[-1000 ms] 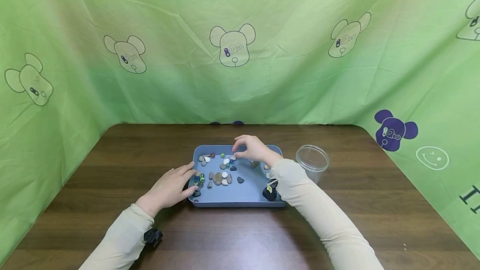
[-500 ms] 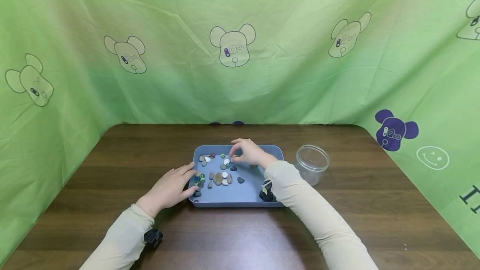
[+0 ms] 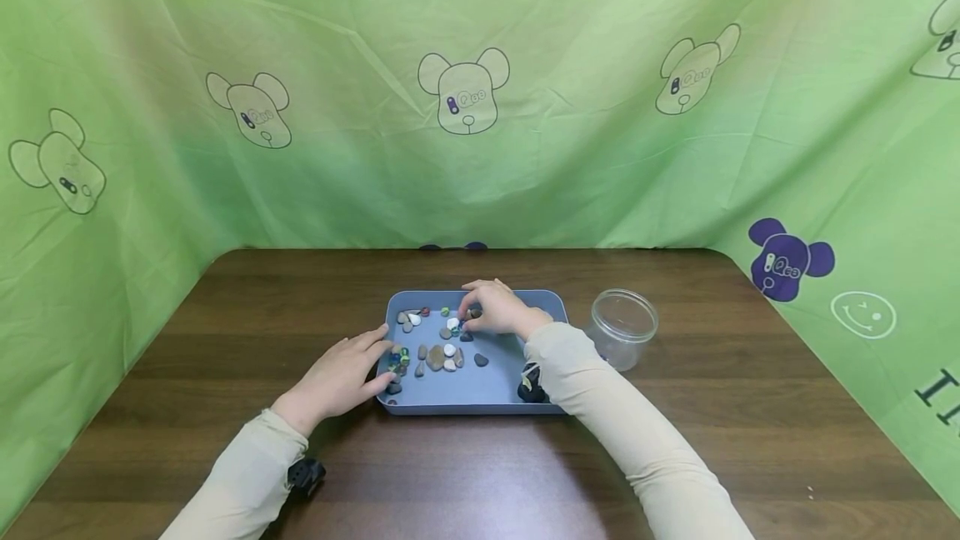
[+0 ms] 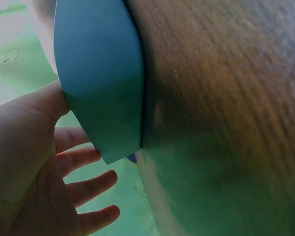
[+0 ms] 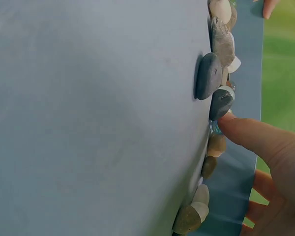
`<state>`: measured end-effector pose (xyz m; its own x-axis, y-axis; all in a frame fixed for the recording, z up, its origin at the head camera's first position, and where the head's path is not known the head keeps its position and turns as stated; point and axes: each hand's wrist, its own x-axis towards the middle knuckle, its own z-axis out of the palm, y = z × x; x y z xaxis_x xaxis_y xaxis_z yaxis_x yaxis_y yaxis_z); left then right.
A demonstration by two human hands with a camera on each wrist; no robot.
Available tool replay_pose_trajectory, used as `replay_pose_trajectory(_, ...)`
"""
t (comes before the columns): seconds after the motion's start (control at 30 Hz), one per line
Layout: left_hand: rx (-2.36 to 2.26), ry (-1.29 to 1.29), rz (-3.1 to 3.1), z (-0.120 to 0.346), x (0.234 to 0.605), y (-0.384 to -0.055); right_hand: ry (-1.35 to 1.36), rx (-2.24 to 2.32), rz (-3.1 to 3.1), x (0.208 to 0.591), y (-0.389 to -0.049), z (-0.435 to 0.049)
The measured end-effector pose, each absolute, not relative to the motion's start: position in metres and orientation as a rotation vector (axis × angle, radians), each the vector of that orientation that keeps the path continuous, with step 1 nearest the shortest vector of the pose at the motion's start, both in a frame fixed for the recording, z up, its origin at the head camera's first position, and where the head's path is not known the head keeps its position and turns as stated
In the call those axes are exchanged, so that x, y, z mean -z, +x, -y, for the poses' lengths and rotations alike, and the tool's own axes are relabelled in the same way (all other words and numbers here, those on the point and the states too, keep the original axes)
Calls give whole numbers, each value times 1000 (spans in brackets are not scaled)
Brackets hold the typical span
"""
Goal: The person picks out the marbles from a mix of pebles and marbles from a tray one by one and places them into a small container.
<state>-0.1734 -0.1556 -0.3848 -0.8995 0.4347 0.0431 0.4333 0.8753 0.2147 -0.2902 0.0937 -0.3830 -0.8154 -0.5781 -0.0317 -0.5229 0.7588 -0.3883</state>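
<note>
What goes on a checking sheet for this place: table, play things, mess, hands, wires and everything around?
Surface: dark-brown wood-grain table; blue-grey rectangular tray on it.
Job's things: smooth grey, brown and white stones and shiny round multicoloured marbles, in the tray; clear round jar, right of it.
Clutter: two tiny pale specks on the table, too small to identify.
Grippers: left hand at the tray's left edge; right hand among the stones, any grip unclear.
Cables: nothing seen.
Surroundings: green cloth with printed cartoon animal heads.
</note>
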Motion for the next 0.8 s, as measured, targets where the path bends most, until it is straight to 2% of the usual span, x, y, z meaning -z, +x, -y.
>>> replay_pose_trajectory(0.8,-356,693,-3028,155,385,-173,-934,560,-2841,382,-294,-95)
